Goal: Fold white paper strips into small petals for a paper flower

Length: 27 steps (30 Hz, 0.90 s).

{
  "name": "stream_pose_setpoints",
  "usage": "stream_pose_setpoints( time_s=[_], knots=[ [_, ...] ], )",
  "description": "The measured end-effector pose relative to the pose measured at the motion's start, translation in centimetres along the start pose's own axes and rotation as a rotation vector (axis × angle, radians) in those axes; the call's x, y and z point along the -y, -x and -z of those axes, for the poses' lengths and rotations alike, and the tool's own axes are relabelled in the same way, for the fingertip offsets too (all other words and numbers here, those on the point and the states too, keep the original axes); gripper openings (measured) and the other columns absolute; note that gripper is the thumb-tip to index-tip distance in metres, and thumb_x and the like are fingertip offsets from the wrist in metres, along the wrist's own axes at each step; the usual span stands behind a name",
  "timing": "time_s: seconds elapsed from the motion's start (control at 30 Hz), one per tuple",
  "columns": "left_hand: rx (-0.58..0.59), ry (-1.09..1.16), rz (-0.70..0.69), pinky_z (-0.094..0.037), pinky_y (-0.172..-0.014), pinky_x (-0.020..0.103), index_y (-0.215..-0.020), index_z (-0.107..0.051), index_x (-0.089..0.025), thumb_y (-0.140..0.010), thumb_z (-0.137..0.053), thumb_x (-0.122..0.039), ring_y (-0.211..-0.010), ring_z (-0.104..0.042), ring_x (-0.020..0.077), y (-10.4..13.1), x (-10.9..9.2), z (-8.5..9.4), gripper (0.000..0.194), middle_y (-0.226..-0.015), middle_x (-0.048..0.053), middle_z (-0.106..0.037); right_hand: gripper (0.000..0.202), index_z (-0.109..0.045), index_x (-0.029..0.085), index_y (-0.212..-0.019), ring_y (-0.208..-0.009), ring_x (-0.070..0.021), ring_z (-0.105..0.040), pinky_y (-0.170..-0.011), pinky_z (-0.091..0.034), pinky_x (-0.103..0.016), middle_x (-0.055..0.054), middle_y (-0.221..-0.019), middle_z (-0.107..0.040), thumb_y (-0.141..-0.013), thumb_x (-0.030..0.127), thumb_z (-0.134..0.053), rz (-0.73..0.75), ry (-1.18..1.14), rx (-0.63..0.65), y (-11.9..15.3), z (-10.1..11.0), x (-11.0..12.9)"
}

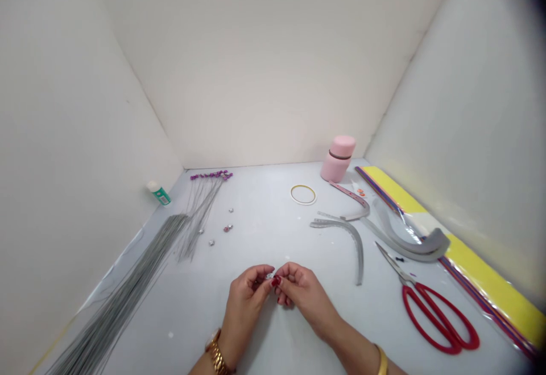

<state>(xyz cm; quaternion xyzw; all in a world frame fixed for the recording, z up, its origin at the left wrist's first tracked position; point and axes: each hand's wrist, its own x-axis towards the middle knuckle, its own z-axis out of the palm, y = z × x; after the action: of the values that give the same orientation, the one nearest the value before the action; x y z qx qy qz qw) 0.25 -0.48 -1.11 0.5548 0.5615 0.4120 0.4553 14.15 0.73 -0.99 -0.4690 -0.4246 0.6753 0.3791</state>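
Observation:
My left hand and my right hand meet above the near middle of the white table. Between their fingertips is a small silvery piece, crumpled-looking and mostly covered by the fingers. Both hands are closed in a pinch on it. Beyond the left hand lie several small silvery bits, one of them nearest to it. A reddish bit is among them. Farther back rest thin wire stems with purple tips.
A thick bundle of grey wires lies left, near a glue stick. Rightward are grey strips, red-handled scissors, and yellow-topped packed sheets. A pink flask and a tape ring stand farther back.

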Motion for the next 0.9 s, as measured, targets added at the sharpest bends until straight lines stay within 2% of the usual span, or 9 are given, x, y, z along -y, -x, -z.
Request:
stream_pose_setpoints(
  time_s=[0.33,0.67,0.9],
  knots=[
    [0.015,-0.039,-0.032,-0.05,-0.066,0.024,-0.083,-0.066,-0.017,-0.075,-0.059,-0.019,-0.071,-0.063,0.0163,0.0,-0.6,0.4,0.011,-0.078,0.003,-0.07,0.017,-0.054,0.014,-0.072,-0.043,-0.0064,-0.049,-0.043,-0.032,-0.018,0.003,-0.056,-0.056,-0.074,0.031,-0.057,-0.025,-0.006,0.029,-0.3,0.5,0.1],
    [0.023,-0.131,-0.111,-0.049,-0.065,0.023,-0.083,-0.069,-0.02,-0.074,-0.058,-0.015,-0.07,-0.064,0.0157,-0.1,-0.8,0.6,0.015,-0.078,0.002,-0.07,0.02,-0.055,0.014,-0.07,-0.043,-0.0065,-0.049,-0.043,-0.032,-0.018,0.003,-0.056,-0.056,-0.074,0.033,-0.058,-0.05,-0.005,0.062,-0.1,0.5,0.6],
    [0.06,-0.173,-0.171,-0.049,-0.067,0.024,-0.089,-0.068,-0.023,-0.075,-0.055,-0.012,-0.071,-0.062,0.0161,0.1,-1.1,0.5,0.022,-0.08,0.002,-0.069,0.025,-0.052,0.015,-0.063,-0.041,-0.0065,-0.047,-0.041,-0.031,-0.018,0.004,-0.051,-0.054,-0.072,0.036,-0.06,-0.044,0.031,0.011,0.1,0.1,0.6]
  ],
)
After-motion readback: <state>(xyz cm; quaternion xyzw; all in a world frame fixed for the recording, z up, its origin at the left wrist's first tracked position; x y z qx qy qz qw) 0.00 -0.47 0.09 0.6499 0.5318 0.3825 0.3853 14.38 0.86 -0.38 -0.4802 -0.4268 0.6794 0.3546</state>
